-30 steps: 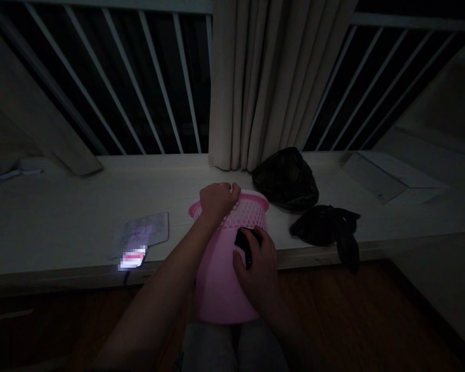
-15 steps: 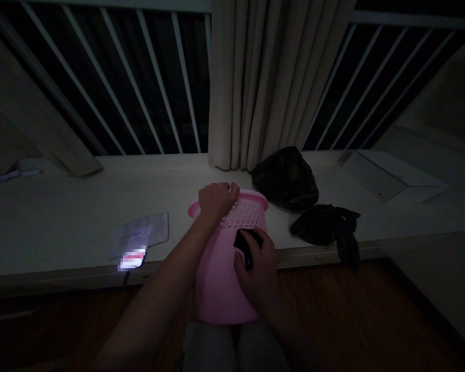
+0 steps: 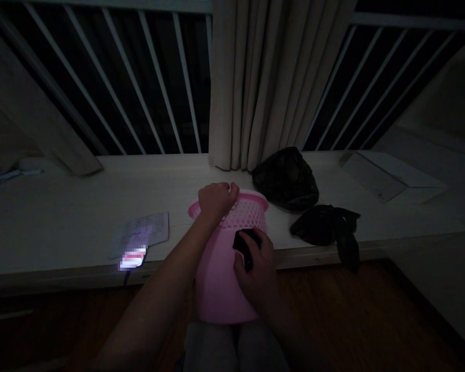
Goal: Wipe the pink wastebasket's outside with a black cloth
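Observation:
A pink basket (image 3: 225,284) with a honeycomb band below its rim is tilted against the ledge, its rim facing away from me. My left hand (image 3: 217,199) is closed on the near left part of that rim. Against the basket's right side, my right hand (image 3: 258,261) holds a small black item (image 3: 246,248) between bent fingers and thumb; its kind is too dark to tell. Just right of the rim lies a crumpled black plastic bag (image 3: 287,178), and a second black bag (image 3: 321,225) hangs partly over the ledge edge.
The pale ledge (image 3: 81,206) carries a paper sheet (image 3: 151,227) and a lit phone (image 3: 133,258) with a cable at the left. A white box (image 3: 391,178) stands at the right. Curtains (image 3: 240,88) and window bars rise behind.
My right hand and the black item have shifted very slightly to the left. Otherwise things look the same.

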A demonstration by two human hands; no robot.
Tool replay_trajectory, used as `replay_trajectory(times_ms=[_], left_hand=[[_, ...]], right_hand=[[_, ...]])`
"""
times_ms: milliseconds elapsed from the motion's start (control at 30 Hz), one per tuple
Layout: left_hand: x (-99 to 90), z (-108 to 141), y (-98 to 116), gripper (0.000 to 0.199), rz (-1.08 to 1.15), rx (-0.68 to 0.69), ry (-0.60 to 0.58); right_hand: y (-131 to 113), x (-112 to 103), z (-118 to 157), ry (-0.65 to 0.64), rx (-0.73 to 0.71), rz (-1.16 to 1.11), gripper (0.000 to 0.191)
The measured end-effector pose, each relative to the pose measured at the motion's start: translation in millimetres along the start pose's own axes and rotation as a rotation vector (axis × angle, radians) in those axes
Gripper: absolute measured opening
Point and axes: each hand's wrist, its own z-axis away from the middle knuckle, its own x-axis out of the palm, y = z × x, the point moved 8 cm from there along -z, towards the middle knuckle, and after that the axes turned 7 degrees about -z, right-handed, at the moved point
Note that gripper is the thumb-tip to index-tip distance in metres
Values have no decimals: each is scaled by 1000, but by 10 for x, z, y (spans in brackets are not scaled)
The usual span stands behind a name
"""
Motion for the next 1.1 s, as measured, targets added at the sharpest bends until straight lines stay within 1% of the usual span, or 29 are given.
replay_trajectory(times_ms=[233, 400, 533, 667, 833, 1033, 1100], left_hand=[[6, 0, -12, 57, 11, -8, -14], [-13, 5, -4, 55, 8, -2, 10], [-4, 1, -4, 57, 18, -1, 4], [21, -2, -15, 59, 24, -3, -14], [26, -1, -4, 58, 50, 8, -21], [17, -2, -3, 58, 32, -1, -15], [21, -1, -13, 58, 38, -4, -20]], right_hand=[[-7, -2, 3, 6, -30, 4, 47], [-40, -5, 1, -7, -56, 7, 45], [-67, 24, -5, -20, -73, 44, 45], [-60, 48, -18, -23, -38, 95, 48], [3, 20, -21, 8, 43, 84, 50], [-25, 42, -19, -35, -21, 61, 42], [-38, 50, -22, -43, -21, 67, 41]])
